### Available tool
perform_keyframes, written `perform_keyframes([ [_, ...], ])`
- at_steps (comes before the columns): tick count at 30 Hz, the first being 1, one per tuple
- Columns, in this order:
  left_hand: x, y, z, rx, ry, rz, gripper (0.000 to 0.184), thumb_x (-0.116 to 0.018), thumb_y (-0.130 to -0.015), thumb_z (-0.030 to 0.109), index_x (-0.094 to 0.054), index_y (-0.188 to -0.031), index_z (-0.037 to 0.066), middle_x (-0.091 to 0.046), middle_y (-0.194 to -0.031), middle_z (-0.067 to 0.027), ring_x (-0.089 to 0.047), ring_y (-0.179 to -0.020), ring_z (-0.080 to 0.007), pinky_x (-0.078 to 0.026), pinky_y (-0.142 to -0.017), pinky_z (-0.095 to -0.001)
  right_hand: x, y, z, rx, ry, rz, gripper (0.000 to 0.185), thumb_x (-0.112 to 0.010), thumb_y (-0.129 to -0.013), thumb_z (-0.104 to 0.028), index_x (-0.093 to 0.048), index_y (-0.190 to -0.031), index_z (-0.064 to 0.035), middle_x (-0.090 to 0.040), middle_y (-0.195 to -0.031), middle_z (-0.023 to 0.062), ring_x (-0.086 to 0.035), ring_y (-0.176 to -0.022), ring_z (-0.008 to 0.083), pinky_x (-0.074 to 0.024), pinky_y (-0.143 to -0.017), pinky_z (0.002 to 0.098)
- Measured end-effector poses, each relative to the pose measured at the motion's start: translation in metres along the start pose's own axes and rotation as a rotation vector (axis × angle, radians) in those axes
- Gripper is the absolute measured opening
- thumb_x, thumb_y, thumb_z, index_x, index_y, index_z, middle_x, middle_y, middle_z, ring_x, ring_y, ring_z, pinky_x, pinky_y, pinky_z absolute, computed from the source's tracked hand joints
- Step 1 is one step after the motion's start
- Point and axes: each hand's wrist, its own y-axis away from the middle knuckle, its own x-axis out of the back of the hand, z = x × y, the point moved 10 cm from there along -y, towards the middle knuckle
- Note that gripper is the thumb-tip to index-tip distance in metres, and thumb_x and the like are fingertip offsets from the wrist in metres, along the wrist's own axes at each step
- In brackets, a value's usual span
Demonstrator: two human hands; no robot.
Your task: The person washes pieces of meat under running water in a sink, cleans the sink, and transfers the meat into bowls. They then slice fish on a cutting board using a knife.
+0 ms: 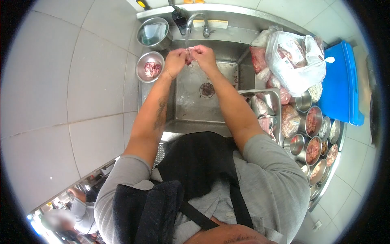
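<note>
Both arms extended forward over a steel sink (185, 105), a person works at the faucet (198, 17), the left hand (175, 63) and right hand (206, 57) drawn together below its spout. The fingers (196, 49) of both hands grip a small piece of raw meat (189, 62) between them, above the basin's far end. The forearms converge, the tattooed left one passing near a metal bowl (140, 75) holding cut meat (152, 69), the right one slanting inward beside a tray (278, 106) of fish (261, 105).
</note>
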Motion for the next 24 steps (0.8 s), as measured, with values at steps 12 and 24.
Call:
perform_keyframes([
  [12, 0.010, -0.022, -0.024, 0.011, -0.199, 0.097, 0.032, -0.053, -0.100, 0.021, -0.070, -0.086, -0.001, -0.070, -0.076, -0.0080, -0.063, -0.067, -0.0159, -0.049, -0.066, -0.0316, 0.005, -0.017, 0.004, 0.080, 0.175, 0.156, 0.017, -0.070, -0.093, -0.018, -0.072, -0.090, -0.0011, -0.073, -0.076, 0.0064, -0.067, -0.068, 0.0115, -0.0524, -0.064, 0.0287],
  [24, 0.002, -0.016, -0.054, 0.137, 0.314, 0.170, 0.025, -0.054, -0.099, 0.015, -0.072, -0.100, -0.003, -0.070, -0.086, -0.0067, -0.063, -0.074, -0.0150, -0.048, -0.068, -0.0286, -0.015, -0.002, 0.044, -0.223, -0.332, -0.002, 0.009, -0.065, -0.097, -0.008, -0.068, -0.099, 0.0009, -0.071, -0.090, 0.0077, -0.068, -0.078, 0.0165, -0.0559, -0.071, 0.0313],
])
